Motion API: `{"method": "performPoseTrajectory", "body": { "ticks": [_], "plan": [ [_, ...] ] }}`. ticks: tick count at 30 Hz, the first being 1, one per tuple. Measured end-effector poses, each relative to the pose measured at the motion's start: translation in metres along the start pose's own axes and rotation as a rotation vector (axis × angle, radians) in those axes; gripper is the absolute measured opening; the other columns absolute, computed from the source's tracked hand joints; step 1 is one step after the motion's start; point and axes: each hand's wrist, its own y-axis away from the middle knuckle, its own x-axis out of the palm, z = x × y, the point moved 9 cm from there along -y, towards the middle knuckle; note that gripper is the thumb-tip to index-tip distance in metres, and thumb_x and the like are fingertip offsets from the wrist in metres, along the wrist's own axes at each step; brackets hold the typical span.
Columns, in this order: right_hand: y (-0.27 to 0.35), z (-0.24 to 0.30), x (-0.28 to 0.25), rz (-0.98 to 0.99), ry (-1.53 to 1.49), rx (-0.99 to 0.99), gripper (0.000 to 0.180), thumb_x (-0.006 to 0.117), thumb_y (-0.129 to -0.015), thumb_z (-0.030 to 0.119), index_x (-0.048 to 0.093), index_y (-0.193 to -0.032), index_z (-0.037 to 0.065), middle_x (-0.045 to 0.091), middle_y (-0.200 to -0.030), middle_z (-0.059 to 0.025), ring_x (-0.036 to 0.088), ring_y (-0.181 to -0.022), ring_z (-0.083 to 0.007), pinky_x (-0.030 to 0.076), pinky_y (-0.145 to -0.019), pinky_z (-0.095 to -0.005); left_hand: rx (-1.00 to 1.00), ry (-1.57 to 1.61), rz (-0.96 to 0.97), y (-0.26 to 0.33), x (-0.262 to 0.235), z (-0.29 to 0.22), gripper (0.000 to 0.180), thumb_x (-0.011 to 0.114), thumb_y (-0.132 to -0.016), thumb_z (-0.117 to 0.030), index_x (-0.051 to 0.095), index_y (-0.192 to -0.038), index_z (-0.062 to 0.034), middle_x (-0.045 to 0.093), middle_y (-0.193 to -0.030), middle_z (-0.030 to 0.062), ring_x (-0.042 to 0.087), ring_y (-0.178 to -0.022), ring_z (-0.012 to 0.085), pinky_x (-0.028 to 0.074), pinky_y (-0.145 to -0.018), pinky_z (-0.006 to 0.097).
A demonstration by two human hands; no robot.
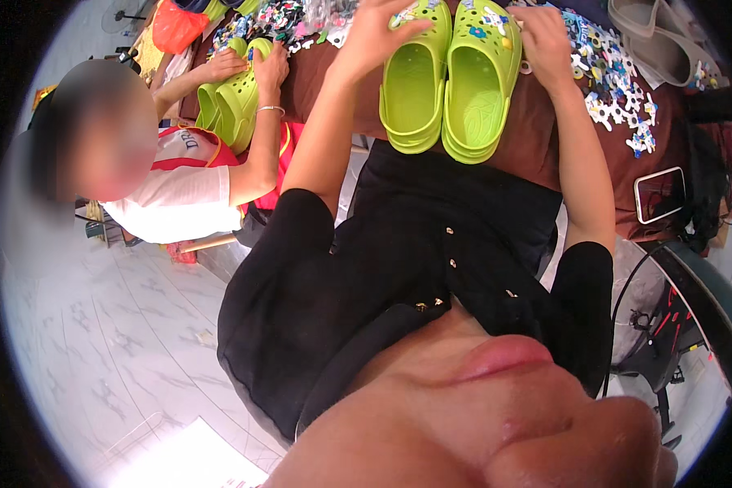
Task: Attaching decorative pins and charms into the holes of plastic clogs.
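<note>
A pair of lime-green clogs stands side by side at the front edge of the brown-covered table, heels toward me. My left hand [376, 39] grips the left clog [412, 89] by its toe, with the thumb over the top and the other fingers partly cut off by the upper edge. My right hand [545, 47] has its curled fingers at the outer side of the right clog's toe [473, 102]. Small charms sit on both toes, among them a blue flower-like charm [477, 32] and a white-and-yellow charm [496, 18] on the right clog.
Loose white, blue and black charms [610, 77] lie right of my right hand. Grey clogs [667, 50] and a phone [660, 195] lie farther right on the brown cloth [325, 98]. To my left, a co-worker [191, 175] handles another pair of green clogs [237, 102]; more charms [281, 23] lie beyond.
</note>
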Motion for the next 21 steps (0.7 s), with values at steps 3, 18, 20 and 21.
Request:
{"method": "performPoseTrajectory", "body": {
  "ticks": [3, 18, 20, 21],
  "plan": [
    [0.003, -0.018, -0.029, -0.205, 0.095, 0.071, 0.024, 0.058, -0.078, -0.005, 0.067, -0.099, 0.002, 0.065, -0.095, -0.0145, 0.058, -0.089, -0.0346, 0.046, -0.085, -0.0427, -0.504, 0.490, -0.134, 0.023, -0.003, 0.058, 0.031, 0.068, -0.090, -0.016, 0.070, -0.116, 0.0018, 0.067, -0.116, 0.0187, 0.065, -0.101, 0.0288, 0.049, -0.094, 0.037],
    [0.061, -0.145, -0.127, -0.657, 0.273, 0.492, 0.019, 0.057, -0.093, 0.006, 0.065, -0.108, -0.003, 0.072, -0.083, -0.0098, 0.069, -0.075, -0.0162, 0.054, -0.075, -0.0285, -0.586, 0.817, -0.638, -0.007, 0.040, 0.205, 0.037, 0.064, -0.096, -0.025, 0.063, -0.067, -0.0020, 0.061, -0.061, 0.0029, 0.048, -0.052, 0.0094, 0.037, -0.050, 0.026],
    [0.073, -0.144, -0.131, -0.765, 0.211, 0.499, 0.017, 0.059, -0.091, 0.011, 0.069, -0.102, 0.002, 0.073, -0.081, -0.0079, 0.069, -0.075, -0.0209, 0.053, -0.075, -0.0347, -0.571, 0.607, -0.758, 0.002, 0.039, 0.190, 0.036, 0.064, -0.096, -0.023, 0.065, -0.068, 0.0001, 0.062, -0.061, 0.0036, 0.051, -0.054, 0.0099, 0.039, -0.051, 0.027],
    [0.065, -0.144, -0.126, -0.738, 0.277, 0.504, 0.017, 0.060, -0.090, 0.011, 0.069, -0.101, 0.002, 0.073, -0.082, -0.0083, 0.069, -0.078, -0.0216, 0.052, -0.078, -0.0345, -0.575, 0.575, -0.763, 0.018, 0.036, 0.208, 0.031, 0.064, -0.095, -0.020, 0.068, -0.072, 0.0008, 0.063, -0.063, 0.0038, 0.054, -0.056, 0.0105, 0.041, -0.052, 0.028]
  ]
}}
